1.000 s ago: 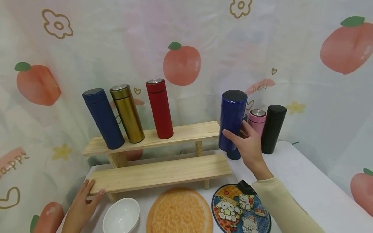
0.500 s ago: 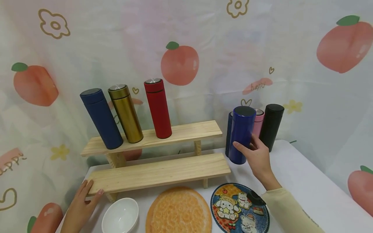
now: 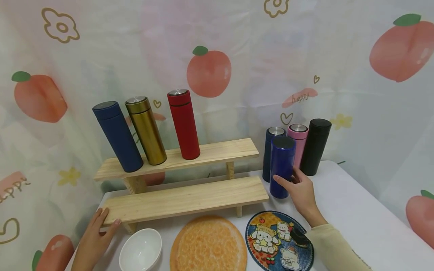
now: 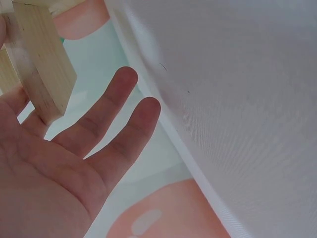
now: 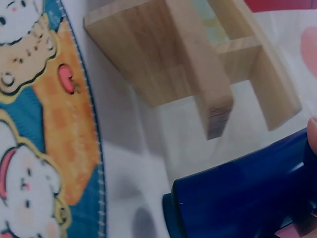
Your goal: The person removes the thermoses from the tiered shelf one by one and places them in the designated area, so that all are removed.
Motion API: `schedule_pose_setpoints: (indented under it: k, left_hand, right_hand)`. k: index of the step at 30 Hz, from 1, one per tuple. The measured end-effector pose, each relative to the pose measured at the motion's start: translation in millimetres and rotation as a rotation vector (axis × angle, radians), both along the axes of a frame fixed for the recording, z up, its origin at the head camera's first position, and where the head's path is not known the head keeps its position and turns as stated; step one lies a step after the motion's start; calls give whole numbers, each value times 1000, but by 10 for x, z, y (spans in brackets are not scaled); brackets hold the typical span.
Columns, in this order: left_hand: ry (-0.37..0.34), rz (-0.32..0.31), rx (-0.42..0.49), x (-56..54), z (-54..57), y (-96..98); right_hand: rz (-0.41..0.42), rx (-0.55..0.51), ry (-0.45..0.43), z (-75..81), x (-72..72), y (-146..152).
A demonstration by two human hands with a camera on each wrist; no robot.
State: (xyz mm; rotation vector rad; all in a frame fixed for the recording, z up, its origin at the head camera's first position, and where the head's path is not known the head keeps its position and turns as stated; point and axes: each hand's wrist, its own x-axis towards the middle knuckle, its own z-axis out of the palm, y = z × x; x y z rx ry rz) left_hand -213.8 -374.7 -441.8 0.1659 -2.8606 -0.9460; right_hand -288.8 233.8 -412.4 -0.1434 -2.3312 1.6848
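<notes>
Right hand (image 3: 301,192): and you've got a proper grip here, thumb and fingers wrapped on the lower half of the glossy cobalt-blue cylindrical bottle (image 3: 282,158).
Left hand (image 3: 95,241): nothing gripped; your fingers rest, loosely extended, on the left end of the pale wooden lower shelf (image 3: 186,199).
Cobalt bottle: near upright, just beyond the shelf's right end; whether its base touches the white cloth-covered table (image 3: 352,210), you can't tell from these views.
Neighbours: crowding close behind it, a navy bottle with a silvery lid (image 3: 268,160) and a pink bottle with a silvery lid (image 3: 299,141); a matte black bottle (image 3: 316,148) stands to their right.
Upper shelf (image 3: 227,152): matte navy bottle (image 3: 118,137), brushed gold bottle (image 3: 148,133) and red bottle (image 3: 185,128), left to right.
Foreground: white round bowl (image 3: 140,248), orange round mat (image 3: 208,244), blue round cartoon mat (image 3: 264,241).
Step in hand: by the look of it, you're handling one bottle while your other hand steadies the shelf.
Next move: it calls for a level base, a firm hold on that smooth side and room from the bottles behind; any lift should go straight up, any release wait for flat contact.
</notes>
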Motion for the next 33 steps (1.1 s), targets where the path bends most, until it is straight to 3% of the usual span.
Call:
schedule_pose_setpoints:
  k: [16, 26, 33]
  left_hand:
    - [-11, 18, -11, 6, -13, 21]
    - [-55, 34, -15, -28, 24, 33]
    - [17, 5, -17, 11, -12, 12]
  right_hand:
    - [30, -75, 1, -316, -37, 20]
    - [64, -50, 24, -361, -38, 44]
    - [98, -64, 20, -305, -24, 7]
